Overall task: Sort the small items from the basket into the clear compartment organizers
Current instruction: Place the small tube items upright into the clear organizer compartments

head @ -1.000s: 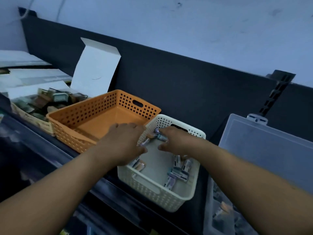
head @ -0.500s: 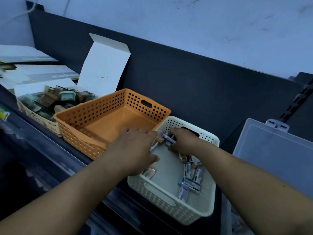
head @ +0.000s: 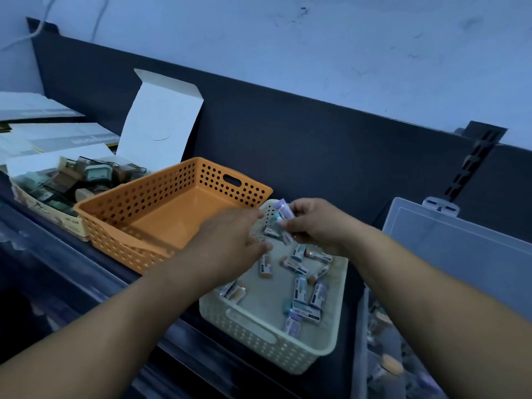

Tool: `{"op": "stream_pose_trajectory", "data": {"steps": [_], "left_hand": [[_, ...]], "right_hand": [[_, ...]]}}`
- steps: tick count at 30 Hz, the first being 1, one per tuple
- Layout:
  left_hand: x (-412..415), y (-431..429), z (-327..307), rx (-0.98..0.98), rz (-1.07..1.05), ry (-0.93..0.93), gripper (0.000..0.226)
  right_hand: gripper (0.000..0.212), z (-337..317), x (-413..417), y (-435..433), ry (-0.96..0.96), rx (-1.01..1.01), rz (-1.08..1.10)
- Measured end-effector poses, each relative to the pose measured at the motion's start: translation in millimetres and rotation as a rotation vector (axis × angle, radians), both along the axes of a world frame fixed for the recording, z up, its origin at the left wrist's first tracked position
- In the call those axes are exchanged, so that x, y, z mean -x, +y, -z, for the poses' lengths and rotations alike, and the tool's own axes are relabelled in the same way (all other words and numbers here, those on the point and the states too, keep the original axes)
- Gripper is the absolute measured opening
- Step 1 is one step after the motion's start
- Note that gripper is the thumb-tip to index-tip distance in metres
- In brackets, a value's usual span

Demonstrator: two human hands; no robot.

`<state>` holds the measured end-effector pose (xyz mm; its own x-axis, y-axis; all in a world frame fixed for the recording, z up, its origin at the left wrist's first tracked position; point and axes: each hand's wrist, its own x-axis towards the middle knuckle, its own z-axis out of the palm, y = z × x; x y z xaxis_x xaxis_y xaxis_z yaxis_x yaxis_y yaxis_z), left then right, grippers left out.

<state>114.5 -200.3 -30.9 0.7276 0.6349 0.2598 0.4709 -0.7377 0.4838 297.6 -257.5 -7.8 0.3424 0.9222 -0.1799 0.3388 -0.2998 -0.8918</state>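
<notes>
**Head view, dim light.** The right hand (head: 313,226) pinches a small bundle of labelled tubes (head: 280,217) between thumb and curled fingers, above the far end of the cream basket (head: 259,338). More loose tubes (head: 305,311) lie scattered on the basket floor. The left hand (head: 230,243), palm down and motion-blurred, covers the basket's far left corner, with its fingertips close to the bundle. Whether it grips anything cannot be told. Just beside, on the left, stands an orange perforated basket (head: 161,217). Beyond it is a cardboard box (head: 43,208) of mixed small packs, its white flap (head: 161,122) raised against the dark back panel (head: 316,139). At right is the clear organizer (head: 362,341), its lid (head: 460,254) standing open. The tube labels and box print are too blurred to read.
</notes>
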Motion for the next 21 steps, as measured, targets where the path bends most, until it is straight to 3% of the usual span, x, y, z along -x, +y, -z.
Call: {"op": "stream_pose_trajectory", "data": {"steps": [3,5,8,11,15,17,21], "left_hand": [[-15,-17,-11,0.359,0.057,-0.206,0.034],[-24,-28,-17,0.480,0.057,-0.305,0.017],[-38,-44,-25,0.582,0.084,-0.389,0.014],[-52,-68,-33,0.589,0.171,-0.370,0.014],[-70,-102,-43,0.518,0.255,-0.384,0.015],[-80,-122,-47,0.514,0.297,-0.397,0.013],[-98,-157,-52,0.496,0.396,-0.359,0.012]], "right_hand": [[0.009,-11,3,-22,0.169,-0.036,-0.049],[0.015,-17,4,-39,0.194,-0.077,-0.061],[0.024,-24,4,-68,0.166,-0.129,-0.009],[0.027,-30,0,-104,0.156,-0.187,0.066],[0.005,-37,-7,-156,0.235,-0.254,0.160],[0.008,-38,-13,-185,0.237,-0.289,0.191],[0.008,-35,-25,-241,0.011,-0.325,0.272]]}}
